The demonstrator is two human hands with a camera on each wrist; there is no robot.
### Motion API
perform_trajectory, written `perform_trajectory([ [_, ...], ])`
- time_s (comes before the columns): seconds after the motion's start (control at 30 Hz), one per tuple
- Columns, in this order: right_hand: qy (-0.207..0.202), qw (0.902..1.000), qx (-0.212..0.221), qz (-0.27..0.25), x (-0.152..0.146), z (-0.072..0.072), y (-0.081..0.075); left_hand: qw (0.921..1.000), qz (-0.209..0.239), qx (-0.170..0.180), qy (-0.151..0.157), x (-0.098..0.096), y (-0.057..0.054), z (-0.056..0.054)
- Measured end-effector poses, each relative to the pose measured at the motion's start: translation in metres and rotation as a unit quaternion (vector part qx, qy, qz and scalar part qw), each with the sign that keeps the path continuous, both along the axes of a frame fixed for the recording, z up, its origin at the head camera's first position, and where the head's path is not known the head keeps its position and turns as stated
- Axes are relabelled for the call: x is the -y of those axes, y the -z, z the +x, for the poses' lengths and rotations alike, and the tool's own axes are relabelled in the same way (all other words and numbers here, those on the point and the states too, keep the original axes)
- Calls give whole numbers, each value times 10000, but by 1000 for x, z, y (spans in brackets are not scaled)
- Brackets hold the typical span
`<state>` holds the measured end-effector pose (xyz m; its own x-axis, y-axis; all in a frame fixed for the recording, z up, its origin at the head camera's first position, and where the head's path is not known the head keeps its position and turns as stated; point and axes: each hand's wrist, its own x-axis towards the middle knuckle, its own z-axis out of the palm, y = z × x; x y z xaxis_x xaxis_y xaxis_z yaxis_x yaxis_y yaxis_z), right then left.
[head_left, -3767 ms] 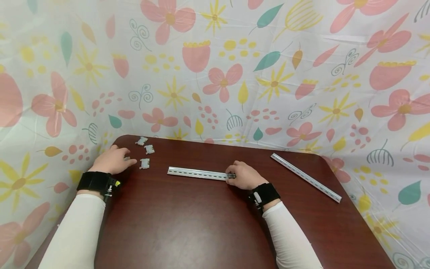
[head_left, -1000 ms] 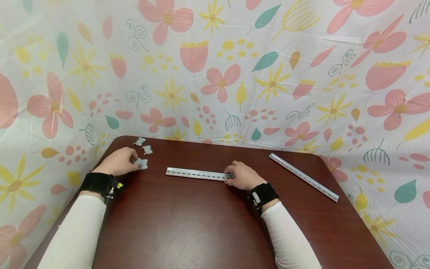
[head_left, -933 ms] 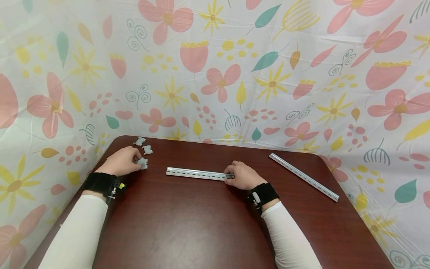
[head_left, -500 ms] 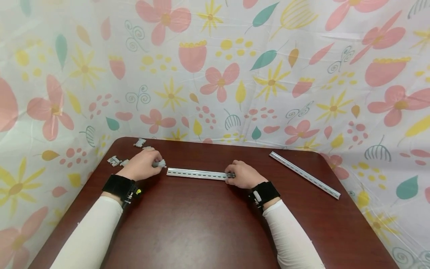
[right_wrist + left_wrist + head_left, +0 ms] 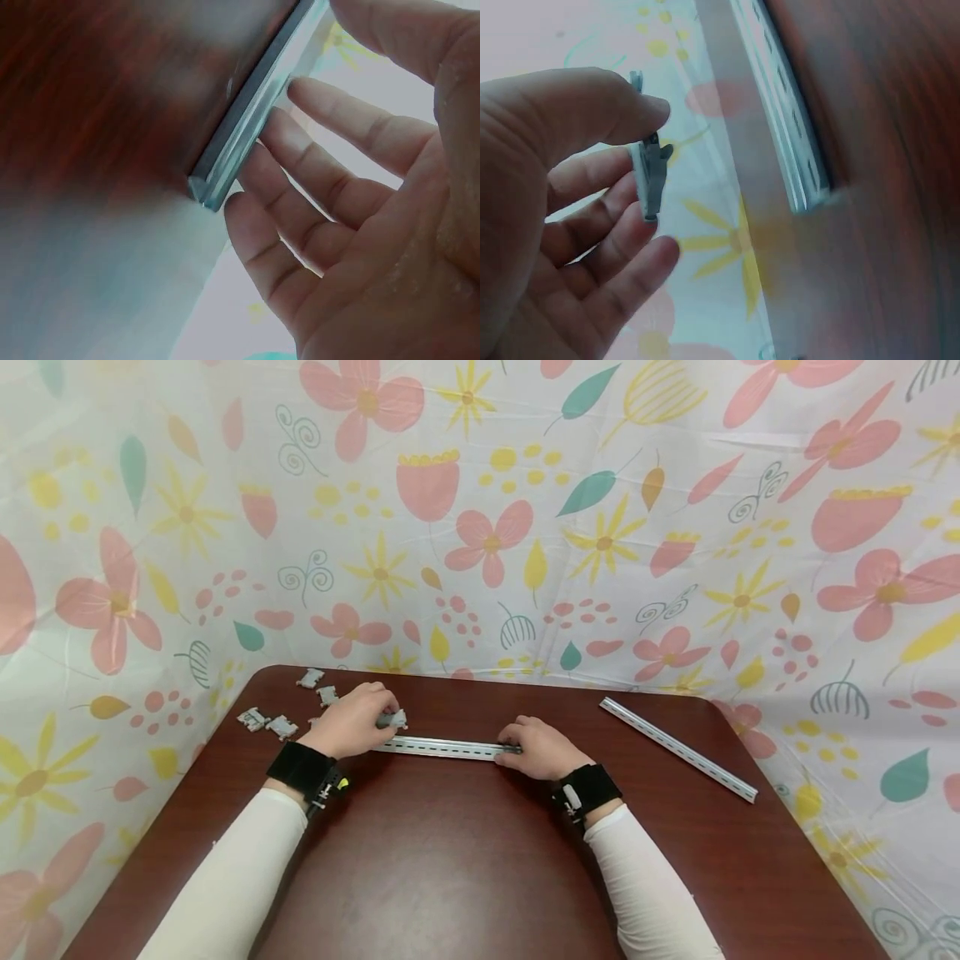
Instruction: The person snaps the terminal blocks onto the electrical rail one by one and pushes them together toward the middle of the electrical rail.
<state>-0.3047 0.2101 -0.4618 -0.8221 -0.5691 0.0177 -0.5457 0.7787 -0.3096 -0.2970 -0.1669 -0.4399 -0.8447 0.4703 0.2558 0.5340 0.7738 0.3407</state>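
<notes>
In the head view my left hand (image 5: 354,720) is over the left end of a slotted metal DIN rail (image 5: 442,748). Between thumb and fingers it pinches a thin grey terminal block (image 5: 652,176), seen edge-on in the left wrist view, with the rail apart from it. My right hand (image 5: 542,748) holds the rail's other end, its fingertips along the far edge. From the right wrist view, the rail's end (image 5: 206,187) sticks out past the fingers (image 5: 292,142), and the thumb overlaps the rail near the top of the picture.
Several more grey terminal blocks (image 5: 282,727) lie loose at the table's back left, some partly behind my left hand. A second DIN rail (image 5: 678,749) rests at a slant on the right. Behind the brown table (image 5: 465,860) hangs a flowered curtain (image 5: 480,468).
My left hand has picked up a terminal block from the group at left and carried it right to the rail's left end. My right hand has stayed at the rail's right end.
</notes>
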Motion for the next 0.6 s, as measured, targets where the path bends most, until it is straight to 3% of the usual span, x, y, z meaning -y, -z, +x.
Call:
perform_trajectory([
  [0.27,-48,9975,87,-694,10,1,1,9967,-146,-715,346,-24,9,0],
  [0.6,-236,9900,366,-1345,29,8,6,9894,-270,-1156,839,-50,15,10],
])
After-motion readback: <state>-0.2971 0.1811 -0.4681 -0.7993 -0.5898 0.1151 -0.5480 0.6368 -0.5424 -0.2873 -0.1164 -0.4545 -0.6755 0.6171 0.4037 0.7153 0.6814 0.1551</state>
